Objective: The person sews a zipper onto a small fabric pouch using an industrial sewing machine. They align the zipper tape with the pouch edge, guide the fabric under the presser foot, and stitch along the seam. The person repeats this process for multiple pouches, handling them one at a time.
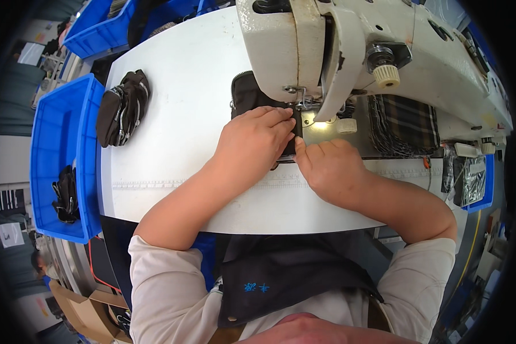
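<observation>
A dark brown fabric piece with a zipper along its left edge (247, 92) lies under the head of a white sewing machine (278, 49). My left hand (252, 136) rests flat on it, fingers stretched toward the needle area. Close by, my right hand (331, 171) is curled, its thumb and forefinger at the fabric's near right edge, just short of the presser foot (307, 105). Both hands partly cover the piece, and the needle point is hard to make out. A small lamp lights the metal plate (350, 137) beside the fabric.
To the right lies a stack of dark plaid fabric pieces (406, 123). Brown zipped pouches (123, 109) sit on the left of the white table (178, 74). Past its left edge stands a blue bin (66, 129) with a dark item inside. An opened cardboard box (89, 312) is lower left.
</observation>
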A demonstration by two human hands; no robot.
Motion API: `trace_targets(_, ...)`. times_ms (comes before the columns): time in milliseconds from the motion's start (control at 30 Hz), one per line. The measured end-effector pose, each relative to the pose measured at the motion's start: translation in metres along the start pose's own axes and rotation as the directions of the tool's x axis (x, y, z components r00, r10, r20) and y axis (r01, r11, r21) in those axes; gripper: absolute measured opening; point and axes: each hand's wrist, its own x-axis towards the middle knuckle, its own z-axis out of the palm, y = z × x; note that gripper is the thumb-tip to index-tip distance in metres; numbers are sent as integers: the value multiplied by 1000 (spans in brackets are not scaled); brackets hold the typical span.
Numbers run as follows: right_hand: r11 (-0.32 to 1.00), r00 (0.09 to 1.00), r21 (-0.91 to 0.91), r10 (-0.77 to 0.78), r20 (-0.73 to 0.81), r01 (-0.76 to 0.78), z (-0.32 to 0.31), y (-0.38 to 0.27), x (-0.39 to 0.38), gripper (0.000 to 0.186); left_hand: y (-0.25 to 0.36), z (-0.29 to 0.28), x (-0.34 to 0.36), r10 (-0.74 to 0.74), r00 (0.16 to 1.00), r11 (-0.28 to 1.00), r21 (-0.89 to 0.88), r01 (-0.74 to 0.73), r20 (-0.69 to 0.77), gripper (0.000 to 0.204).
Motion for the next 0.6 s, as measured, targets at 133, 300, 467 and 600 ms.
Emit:
trace_targets(133,999,999,24,49,11,-49,-1,2,3,15,-7,8,0,-37,999,999,-24,36,-34,18)
trace_targets(300,998,999,42,50,4,-50,-1,5,5,22,-10,8,2,-88,995,994,-73,85,-42,13)
trace_targets(467,996,997,45,71,31,-73,0,5,4,27,-13,12,3,-118,991,988,-112,110,-67,11)
trace_targets(600,994,994,33,101,30,-102,5,5,4,29,-21,20,2,-181,976,967,-204,154,-120,9)
